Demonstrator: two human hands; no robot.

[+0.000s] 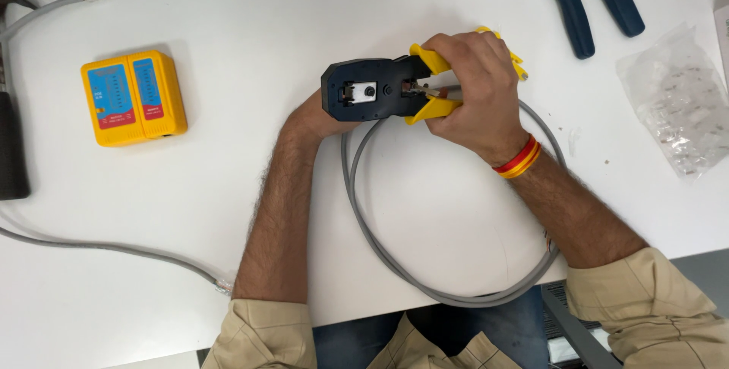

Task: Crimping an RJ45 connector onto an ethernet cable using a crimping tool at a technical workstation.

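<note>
Right hand (pixel 474 92): clenched around yellow handles of crimping tool (pixel 380 89), centre of white table (pixel 304 4).
Left hand (pixel 319 115): mostly hidden under tool head; finger state cannot be told.
Grey cable (pixel 425 282): looped near the arms, end at tool.
Far left: yellow tester (pixel 134 97).
Far right: blue-handled pliers (pixel 596 1), clear bag (pixel 680 103).

Under your right hand (pixel 474 92), the crimping tool (pixel 364 89) looks like matt black plastic with glossy yellow handles; the grey cable (pixel 380 251) looks like smooth rubber.
</note>
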